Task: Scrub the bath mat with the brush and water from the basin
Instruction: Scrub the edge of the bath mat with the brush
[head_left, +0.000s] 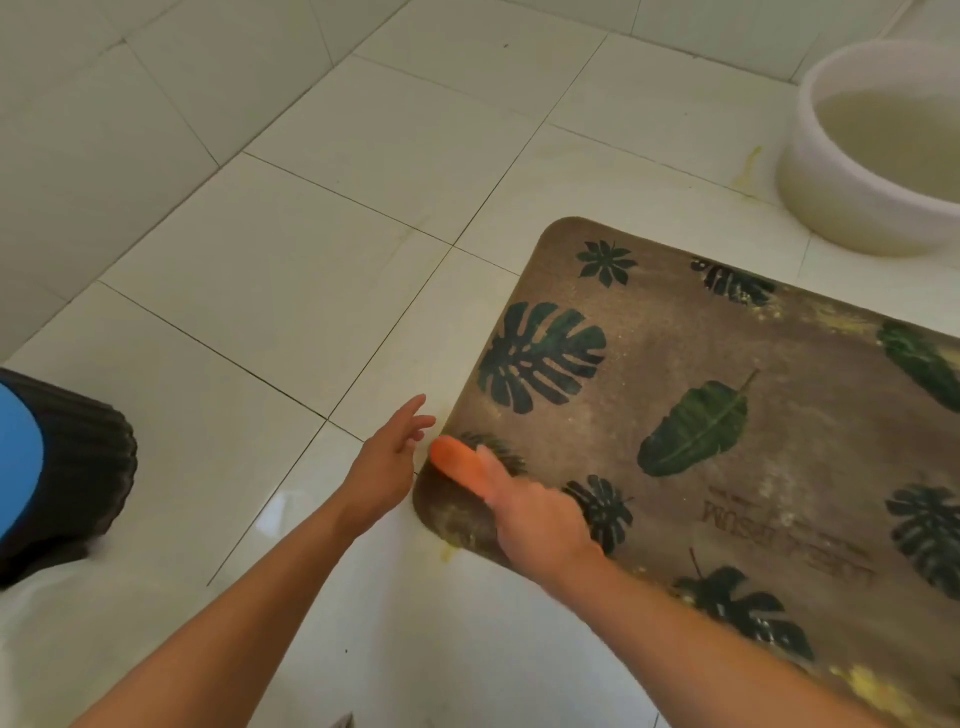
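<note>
Scrubbing looks under way at the near corner of the bath mat (727, 415), your right hand (540, 519) clamped round the brush (454, 457), left hand (387, 462) spread empty beside it; next you likely need fresh water from the basin (831, 202).

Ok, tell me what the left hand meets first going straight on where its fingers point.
Likely only floor tiles: the left hand points alongside the bath mat, just missing its edge; depth unclear.
</note>
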